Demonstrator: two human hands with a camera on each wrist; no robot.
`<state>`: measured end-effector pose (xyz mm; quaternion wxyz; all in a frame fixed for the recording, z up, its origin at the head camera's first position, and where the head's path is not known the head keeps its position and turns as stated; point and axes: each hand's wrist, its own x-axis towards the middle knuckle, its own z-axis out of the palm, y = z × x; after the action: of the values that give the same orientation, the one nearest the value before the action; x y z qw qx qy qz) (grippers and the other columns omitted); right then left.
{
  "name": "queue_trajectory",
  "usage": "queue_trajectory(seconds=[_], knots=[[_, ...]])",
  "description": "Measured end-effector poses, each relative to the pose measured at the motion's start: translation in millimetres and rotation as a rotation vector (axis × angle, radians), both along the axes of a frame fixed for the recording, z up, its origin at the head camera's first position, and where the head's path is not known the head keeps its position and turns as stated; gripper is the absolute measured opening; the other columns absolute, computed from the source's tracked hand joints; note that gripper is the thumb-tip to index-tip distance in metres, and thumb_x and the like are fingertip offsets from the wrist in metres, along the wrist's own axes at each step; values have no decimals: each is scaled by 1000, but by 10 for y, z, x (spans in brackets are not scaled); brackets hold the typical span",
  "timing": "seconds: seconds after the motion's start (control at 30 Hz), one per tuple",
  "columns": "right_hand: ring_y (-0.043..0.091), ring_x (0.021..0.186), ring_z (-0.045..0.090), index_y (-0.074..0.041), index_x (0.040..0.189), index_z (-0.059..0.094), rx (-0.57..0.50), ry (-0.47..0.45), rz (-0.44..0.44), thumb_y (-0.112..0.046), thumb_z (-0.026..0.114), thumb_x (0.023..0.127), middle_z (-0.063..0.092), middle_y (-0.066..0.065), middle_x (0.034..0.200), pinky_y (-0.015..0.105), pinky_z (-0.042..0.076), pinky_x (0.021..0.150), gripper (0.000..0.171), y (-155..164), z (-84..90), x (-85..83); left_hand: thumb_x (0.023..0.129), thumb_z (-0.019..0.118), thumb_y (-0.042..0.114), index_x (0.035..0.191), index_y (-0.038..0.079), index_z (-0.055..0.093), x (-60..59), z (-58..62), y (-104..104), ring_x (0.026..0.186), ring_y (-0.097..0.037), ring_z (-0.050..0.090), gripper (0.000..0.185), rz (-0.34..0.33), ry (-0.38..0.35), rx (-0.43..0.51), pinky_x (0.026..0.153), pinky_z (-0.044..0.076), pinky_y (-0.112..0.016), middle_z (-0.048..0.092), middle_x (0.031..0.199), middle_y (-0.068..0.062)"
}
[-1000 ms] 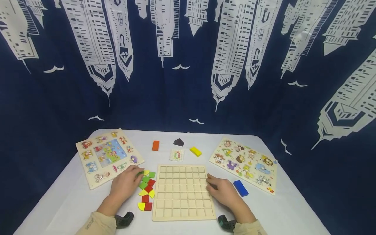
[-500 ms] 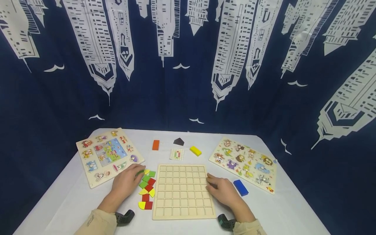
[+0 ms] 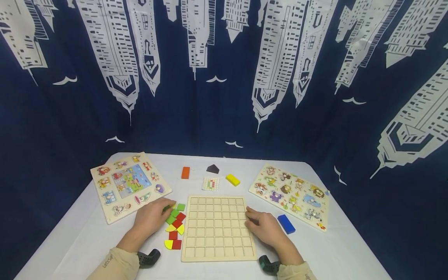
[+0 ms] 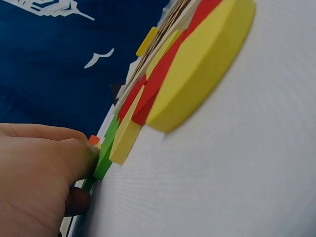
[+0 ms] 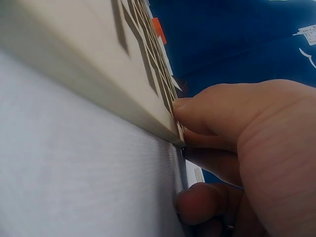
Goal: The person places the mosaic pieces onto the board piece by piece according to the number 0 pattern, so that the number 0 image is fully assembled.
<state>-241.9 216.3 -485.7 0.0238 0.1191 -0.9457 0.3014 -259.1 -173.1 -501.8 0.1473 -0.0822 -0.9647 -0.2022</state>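
My left hand (image 3: 152, 217) rests at the far end of a loose group of coloured pieces, left of the wooden grid board (image 3: 218, 229). Its fingertips lie over a yellow piece and beside a green piece (image 4: 104, 160). Whether they pinch one is hidden. Nearer me in the group lie red squares (image 3: 173, 235) and yellow quarter-rounds (image 3: 168, 244). On the board's right side, my right hand (image 3: 267, 229) holds the edge. In the right wrist view, one digit of the hand (image 5: 276, 133) rests over the board's top while others sit beside and below its rim.
Behind the board lie a small pattern card (image 3: 210, 184), an orange block (image 3: 185, 173), a dark pentagon piece (image 3: 212, 168) and a yellow block (image 3: 233, 180). Knobbed picture puzzles stand at left (image 3: 117, 210) and right (image 3: 255, 186). A blue block (image 3: 286, 224) lies beyond my right hand.
My left fingertips have shifted slightly to the right, covering more of the far yellow piece. My right hand and the board stay in place.
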Motion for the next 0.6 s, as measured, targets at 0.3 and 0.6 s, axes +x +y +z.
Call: queue_trajectory(seconds=[0.3, 0.6], knots=[[33, 137, 55, -7, 130, 70, 5, -5, -5, -24, 73, 94, 59, 3, 147, 52, 42, 112, 40, -5, -15, -4, 89, 80, 19, 123, 23, 76, -15, -4, 7, 83, -13, 56, 34, 24, -22, 72, 66, 43, -27, 65, 107, 2], [34, 138, 54, -7, 130, 70, -9, -12, -6, -25, 73, 94, 59, 3, 148, 53, 41, 113, 40, 2, -13, 4, 91, 80, 28, 114, 24, 78, -24, 1, 3, 86, -13, 60, 24, 61, -47, 98, 72, 48, -31, 69, 104, 5]])
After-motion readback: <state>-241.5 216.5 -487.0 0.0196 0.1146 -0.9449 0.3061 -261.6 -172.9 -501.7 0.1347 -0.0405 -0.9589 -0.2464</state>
